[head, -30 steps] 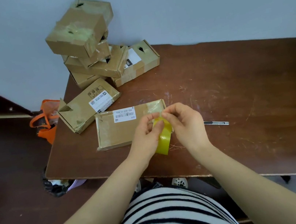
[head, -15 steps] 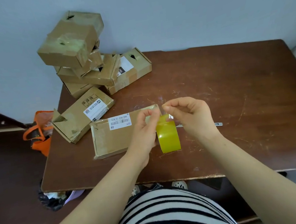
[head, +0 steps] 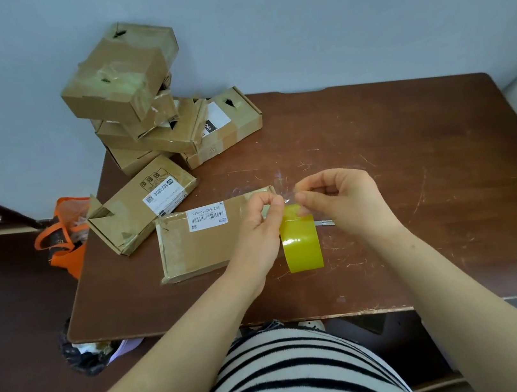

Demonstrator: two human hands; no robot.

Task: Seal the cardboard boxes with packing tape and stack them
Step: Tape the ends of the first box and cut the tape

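Slightly apart now, the left hand [head: 255, 229] pinches the yellow tape roll [head: 301, 243] at its top and the right hand [head: 342, 203] pinches the peeled end [head: 288, 196]. The roll hangs over the table [head: 414, 172], just beside the flat box [head: 203, 241]. The film looks light, limp and sticky, best held at its edges.

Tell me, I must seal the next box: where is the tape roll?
In the head view the tape roll is at the table's near middle, gripped by the left hand, just right of the flat labelled box; the right hand pinches its end.
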